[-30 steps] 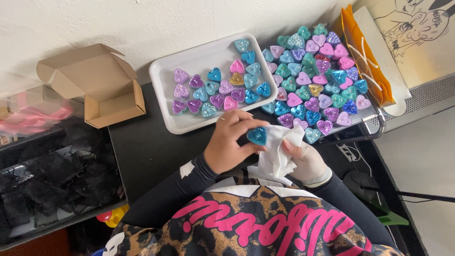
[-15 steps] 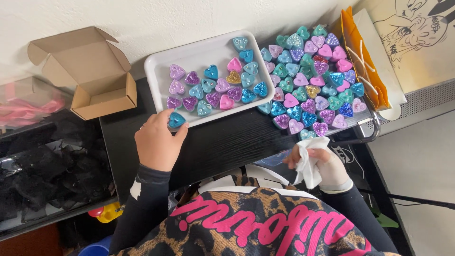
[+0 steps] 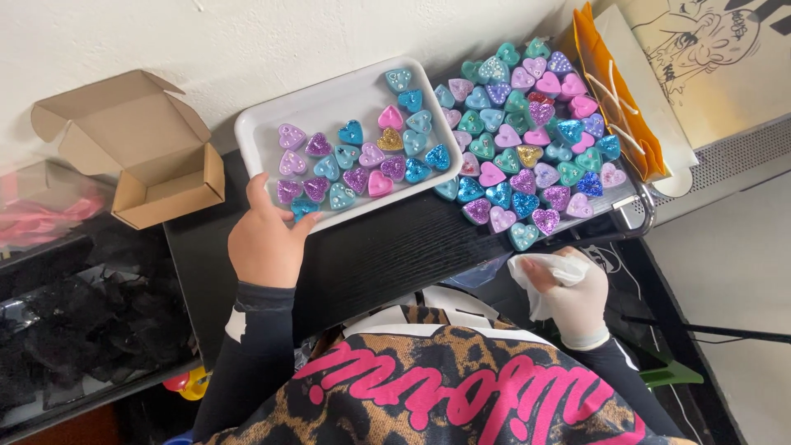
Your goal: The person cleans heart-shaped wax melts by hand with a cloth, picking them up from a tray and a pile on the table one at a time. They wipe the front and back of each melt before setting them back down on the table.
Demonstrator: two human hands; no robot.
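My bare left hand (image 3: 264,241) rests at the near left corner of a white tray (image 3: 329,100), its fingertips closed around a teal glitter heart (image 3: 301,206) just inside the rim. The tray holds several glittery resin hearts in purple, pink, teal and blue, plus one gold one. My right hand (image 3: 577,301), in a pale glove, grips a crumpled white wipe (image 3: 544,268) low at the table's front edge. Just above it, loose hearts (image 3: 527,148) lie heaped to the right of the tray.
The tray and the loose hearts sit on a black table (image 3: 387,251) against a white wall. An open cardboard box (image 3: 140,152) stands left of the tray. An orange paper bag (image 3: 620,91) lies right of the loose hearts. Dark clutter fills the lower left.
My left hand carried the teal heart from the wipe leftward to the tray's near left corner. My right hand drew back to the right with the wipe.
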